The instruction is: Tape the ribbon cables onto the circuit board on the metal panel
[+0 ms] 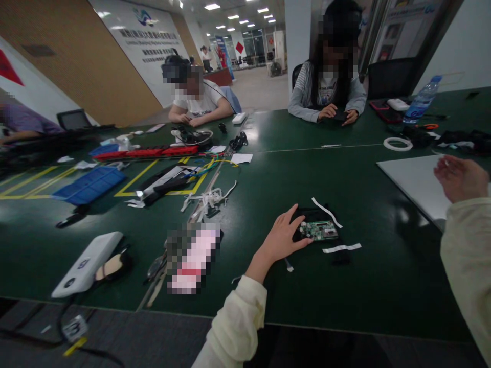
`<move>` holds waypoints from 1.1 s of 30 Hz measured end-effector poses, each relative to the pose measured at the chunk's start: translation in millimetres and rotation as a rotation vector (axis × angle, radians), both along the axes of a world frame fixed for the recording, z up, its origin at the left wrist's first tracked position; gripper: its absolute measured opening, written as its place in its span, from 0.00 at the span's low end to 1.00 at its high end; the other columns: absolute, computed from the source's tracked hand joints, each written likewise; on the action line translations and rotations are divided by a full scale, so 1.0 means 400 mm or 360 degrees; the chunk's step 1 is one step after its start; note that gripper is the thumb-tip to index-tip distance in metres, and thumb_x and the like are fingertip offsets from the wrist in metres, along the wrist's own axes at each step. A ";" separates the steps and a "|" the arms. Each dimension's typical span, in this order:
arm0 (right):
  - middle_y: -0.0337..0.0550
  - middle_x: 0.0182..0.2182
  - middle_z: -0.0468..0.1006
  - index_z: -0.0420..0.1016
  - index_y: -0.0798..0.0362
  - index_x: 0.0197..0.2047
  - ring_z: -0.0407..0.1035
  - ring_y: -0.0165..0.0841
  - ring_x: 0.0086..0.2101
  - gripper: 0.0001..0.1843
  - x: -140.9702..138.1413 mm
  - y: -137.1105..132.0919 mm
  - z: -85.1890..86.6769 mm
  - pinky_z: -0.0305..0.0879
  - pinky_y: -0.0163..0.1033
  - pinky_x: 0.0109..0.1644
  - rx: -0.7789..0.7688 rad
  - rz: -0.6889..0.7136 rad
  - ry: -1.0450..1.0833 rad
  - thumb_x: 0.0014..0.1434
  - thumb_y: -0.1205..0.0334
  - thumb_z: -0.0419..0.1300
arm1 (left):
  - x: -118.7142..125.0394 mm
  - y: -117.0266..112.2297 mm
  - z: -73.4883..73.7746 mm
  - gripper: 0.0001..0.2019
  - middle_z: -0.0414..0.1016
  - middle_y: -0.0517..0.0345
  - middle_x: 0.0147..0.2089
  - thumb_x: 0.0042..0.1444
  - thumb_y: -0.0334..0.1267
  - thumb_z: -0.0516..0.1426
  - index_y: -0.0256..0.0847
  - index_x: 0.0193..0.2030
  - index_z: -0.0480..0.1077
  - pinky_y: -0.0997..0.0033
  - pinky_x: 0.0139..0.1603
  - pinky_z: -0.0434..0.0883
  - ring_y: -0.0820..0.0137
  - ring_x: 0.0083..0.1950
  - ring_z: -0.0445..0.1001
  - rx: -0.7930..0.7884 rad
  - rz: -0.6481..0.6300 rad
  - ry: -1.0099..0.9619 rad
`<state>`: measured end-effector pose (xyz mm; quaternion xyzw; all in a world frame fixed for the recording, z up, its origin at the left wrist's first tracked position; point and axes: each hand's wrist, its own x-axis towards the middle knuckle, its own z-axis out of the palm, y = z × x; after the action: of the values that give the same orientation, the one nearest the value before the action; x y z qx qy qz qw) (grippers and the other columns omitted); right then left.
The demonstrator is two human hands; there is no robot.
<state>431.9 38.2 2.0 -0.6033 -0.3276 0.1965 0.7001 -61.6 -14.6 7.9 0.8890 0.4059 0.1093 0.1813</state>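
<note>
My left hand (284,235) rests at the left end of a small green circuit board (321,231), with thumb and fingers spread around that end and gripping it against the table. Dark material lies behind and under the board. One white strip (327,212) lies slanted at its upper right, and another white strip (342,248) lies just below it. Raised off to the right, my right hand (462,179) hovers over a flat white panel (412,184). Its fingers are curled together, and whether anything sits between the fingertips is too small to make out.
A pink-screened phone (195,260), a white power bank (88,263) and tangled white strips (210,202) lie to the left. Beyond are a blue tray (92,184) and cables. A tape roll (398,144) and a water bottle (422,100) stand right. People sit across the green table (276,189).
</note>
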 end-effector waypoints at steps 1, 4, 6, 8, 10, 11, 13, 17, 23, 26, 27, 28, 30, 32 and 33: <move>0.56 0.40 0.74 0.69 0.53 0.26 0.71 0.29 0.36 0.11 -0.043 -0.002 0.015 0.67 0.40 0.39 0.0006 0.0105 0.0250 0.56 0.66 0.50 | 0.000 0.000 0.001 0.31 0.40 0.52 0.72 0.58 0.58 0.51 0.46 0.64 0.55 0.48 0.67 0.52 0.53 0.70 0.47 -0.0004 -0.0003 -0.0002; 0.44 0.38 0.74 0.74 0.53 0.38 0.71 0.27 0.38 0.08 -0.243 -0.039 0.065 0.68 0.36 0.44 -0.0061 0.0589 0.0548 0.54 0.65 0.59 | 0.000 -0.001 0.004 0.31 0.40 0.52 0.72 0.58 0.58 0.51 0.46 0.64 0.55 0.47 0.66 0.54 0.53 0.70 0.47 -0.0021 -0.0001 -0.0003; 0.40 0.37 0.75 0.73 0.49 0.46 0.71 0.28 0.38 0.15 -0.406 -0.087 0.096 0.69 0.38 0.45 -0.0113 0.0981 0.0465 0.54 0.61 0.61 | 0.001 -0.001 0.004 0.31 0.40 0.51 0.72 0.57 0.57 0.51 0.46 0.64 0.55 0.47 0.66 0.54 0.53 0.70 0.47 -0.0015 -0.0004 -0.0013; 0.40 0.38 0.75 0.72 0.47 0.51 0.71 0.28 0.38 0.18 -0.557 -0.141 0.122 0.69 0.39 0.46 -0.0196 0.1285 0.0271 0.56 0.57 0.60 | 0.003 0.001 -0.001 0.31 0.41 0.50 0.72 0.57 0.57 0.52 0.44 0.64 0.56 0.48 0.66 0.53 0.53 0.70 0.48 0.0021 -0.0020 -0.0038; 0.40 0.38 0.75 0.72 0.47 0.52 0.70 0.28 0.38 0.17 -0.677 -0.189 0.140 0.69 0.39 0.45 -0.0215 0.1573 0.0079 0.59 0.56 0.58 | 0.003 0.004 -0.010 0.31 0.43 0.48 0.72 0.57 0.55 0.53 0.43 0.64 0.56 0.49 0.67 0.52 0.54 0.70 0.48 0.0059 -0.0048 -0.0062; 0.40 0.38 0.75 0.72 0.47 0.52 0.70 0.29 0.37 0.17 -0.723 -0.207 0.143 0.69 0.39 0.44 -0.0242 0.1744 0.0000 0.60 0.56 0.57 | 0.002 0.007 -0.015 0.30 0.44 0.47 0.71 0.57 0.54 0.54 0.43 0.63 0.56 0.49 0.67 0.52 0.54 0.70 0.48 0.0073 -0.0065 -0.0071; 0.42 0.38 0.75 0.72 0.49 0.53 0.70 0.30 0.37 0.18 -0.790 -0.235 0.137 0.70 0.39 0.43 -0.0281 0.1946 -0.0094 0.61 0.56 0.55 | -0.003 0.013 -0.029 0.28 0.46 0.46 0.71 0.57 0.50 0.55 0.42 0.62 0.58 0.49 0.67 0.52 0.55 0.70 0.47 0.0094 -0.0110 -0.0079; 0.45 0.39 0.76 0.70 0.53 0.56 0.72 0.30 0.35 0.20 -0.851 -0.260 0.078 0.70 0.40 0.42 -0.0504 0.2100 -0.0231 0.63 0.56 0.52 | -0.015 0.024 -0.051 0.29 0.39 0.44 0.72 0.54 0.39 0.56 0.39 0.64 0.56 0.51 0.67 0.52 0.55 0.70 0.47 0.0145 -0.0196 -0.0047; 0.44 0.39 0.76 0.57 0.49 0.65 0.71 0.26 0.26 0.25 -0.867 -0.277 0.031 0.68 0.34 0.32 -0.0592 0.2161 -0.0646 0.65 0.59 0.47 | -0.014 0.025 -0.066 0.33 0.36 0.44 0.72 0.53 0.40 0.57 0.41 0.65 0.52 0.49 0.65 0.54 0.53 0.69 0.50 0.0227 -0.0205 -0.0014; 0.46 0.39 0.77 0.50 0.47 0.68 0.73 0.31 0.30 0.28 -0.878 -0.295 0.040 0.67 0.36 0.34 -0.0566 0.1960 -0.1363 0.65 0.62 0.46 | -0.007 0.024 -0.070 0.30 0.39 0.44 0.72 0.56 0.46 0.55 0.42 0.64 0.54 0.48 0.64 0.55 0.54 0.68 0.52 0.0265 -0.0148 -0.0032; 0.47 0.38 0.78 0.46 0.47 0.69 0.74 0.34 0.31 0.30 -0.884 -0.303 0.042 0.67 0.37 0.35 -0.0592 0.1863 -0.1627 0.65 0.62 0.46 | -0.004 0.024 -0.070 0.30 0.41 0.44 0.72 0.57 0.50 0.55 0.42 0.64 0.55 0.48 0.64 0.56 0.54 0.68 0.52 0.0271 -0.0125 -0.0037; 0.47 0.36 0.79 0.43 0.48 0.70 0.74 0.37 0.32 0.32 -0.890 -0.311 0.043 0.66 0.38 0.35 -0.0634 0.1768 -0.1867 0.64 0.62 0.46 | -0.002 0.024 -0.070 0.30 0.42 0.44 0.71 0.57 0.53 0.54 0.42 0.63 0.56 0.48 0.64 0.56 0.53 0.68 0.53 0.0273 -0.0107 -0.0040; 0.48 0.32 0.79 0.36 0.50 0.71 0.74 0.39 0.31 0.34 -0.902 -0.328 0.041 0.65 0.39 0.33 -0.0727 0.1638 -0.2218 0.65 0.61 0.46 | 0.001 0.024 -0.067 0.32 0.44 0.44 0.71 0.56 0.57 0.53 0.41 0.63 0.57 0.47 0.64 0.56 0.53 0.68 0.54 0.0267 -0.0098 -0.0028; 0.48 0.29 0.79 0.33 0.52 0.71 0.74 0.40 0.28 0.36 -0.910 -0.342 0.040 0.64 0.38 0.31 -0.0777 0.1558 -0.2397 0.65 0.58 0.45 | 0.003 0.022 -0.064 0.32 0.44 0.44 0.71 0.56 0.57 0.53 0.41 0.63 0.57 0.48 0.64 0.56 0.53 0.68 0.54 0.0271 -0.0094 -0.0009; 0.47 0.29 0.79 0.32 0.52 0.71 0.74 0.40 0.28 0.36 -0.912 -0.347 0.041 0.64 0.38 0.31 -0.0782 0.1533 -0.2435 0.65 0.56 0.45 | 0.003 0.021 -0.062 0.32 0.44 0.44 0.71 0.56 0.57 0.53 0.41 0.63 0.57 0.48 0.65 0.56 0.53 0.68 0.54 0.0278 -0.0089 -0.0001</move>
<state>67.1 -100.6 18.5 -0.4989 -0.8630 0.0787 -0.0096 -60.4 -6.0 -16.9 0.9124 0.3697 0.1394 0.1064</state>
